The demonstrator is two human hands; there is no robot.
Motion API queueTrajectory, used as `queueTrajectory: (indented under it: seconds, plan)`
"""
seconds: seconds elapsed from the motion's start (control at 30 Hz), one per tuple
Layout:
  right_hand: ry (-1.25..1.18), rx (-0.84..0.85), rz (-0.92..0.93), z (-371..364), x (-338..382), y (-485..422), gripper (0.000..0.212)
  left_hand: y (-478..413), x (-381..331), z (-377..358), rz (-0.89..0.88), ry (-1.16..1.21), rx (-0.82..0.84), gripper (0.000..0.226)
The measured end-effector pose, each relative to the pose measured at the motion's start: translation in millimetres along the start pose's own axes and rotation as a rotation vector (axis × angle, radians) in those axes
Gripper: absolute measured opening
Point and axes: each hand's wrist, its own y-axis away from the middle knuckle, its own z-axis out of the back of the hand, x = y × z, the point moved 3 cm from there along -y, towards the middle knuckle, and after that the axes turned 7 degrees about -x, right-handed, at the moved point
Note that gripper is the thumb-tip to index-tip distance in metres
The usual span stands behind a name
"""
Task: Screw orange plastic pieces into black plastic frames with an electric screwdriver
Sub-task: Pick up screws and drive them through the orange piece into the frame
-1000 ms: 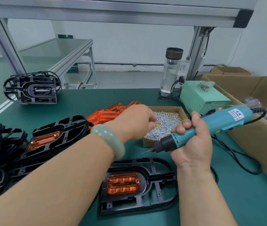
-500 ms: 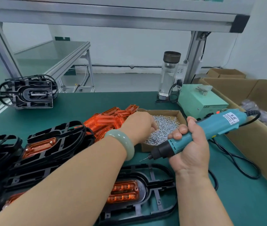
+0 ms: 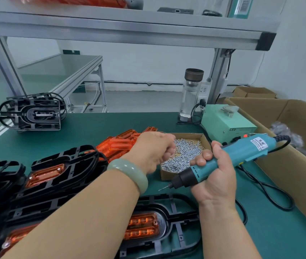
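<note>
A black frame [image 3: 183,205] lies flat at the near edge with an orange piece [image 3: 142,226] seated in its middle. My left hand [image 3: 153,150] reaches over the left rim of the cardboard screw box [image 3: 203,140], its fingers curled down into the small silver screws [image 3: 184,155]; the fingertips are blurred. My right hand [image 3: 216,176] grips the teal electric screwdriver [image 3: 241,151], held level above the frame with its bit pointing left. Loose orange pieces [image 3: 118,144] are piled behind my left wrist.
Several black frames with orange pieces [image 3: 62,167] are stacked at the left. More black frames [image 3: 32,113] stand at the far left. A green power unit [image 3: 226,124], a glass bottle [image 3: 191,94], the tool's black cable [image 3: 271,195] and a large cardboard box [image 3: 288,165] are on the right.
The view has tilted upward, so the frame sits lower in view. My left hand stays at the screw box with its fingers working in the screws. The screwdriver has held its pose.
</note>
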Motion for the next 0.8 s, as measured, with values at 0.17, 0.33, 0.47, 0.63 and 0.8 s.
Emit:
queueTrajectory:
  seconds: [0.17, 0.33, 0.47, 0.63, 0.8]
  plan:
    - [-0.039, -0.02, -0.007, 1.8, 3.6, -0.9, 0.011, 39.1, 3.8, 17.1, 0.218, 0.522, 0.02, 0.012]
    - [-0.069, -0.017, -0.031, 1.8, 2.2, -0.2, 0.011, 89.0, 29.1, 36.9, 0.116, 0.66, -0.009, 0.017]
    - [-0.09, -0.008, -0.029, 1.2, 1.6, 1.7, 0.009, 104.4, 45.9, 50.6, 0.079, 0.69, -0.101, 0.018]
    - [-0.144, -0.007, -0.052, -0.4, 0.6, 3.2, 0.009, 109.8, 55.6, 51.1, 0.106, 0.705, -0.135, 0.018]
    - [-0.189, -0.003, -0.049, -0.2, 2.6, 2.4, 0.014, 109.8, 63.9, 41.0, 0.134, 0.709, -0.164, 0.008]
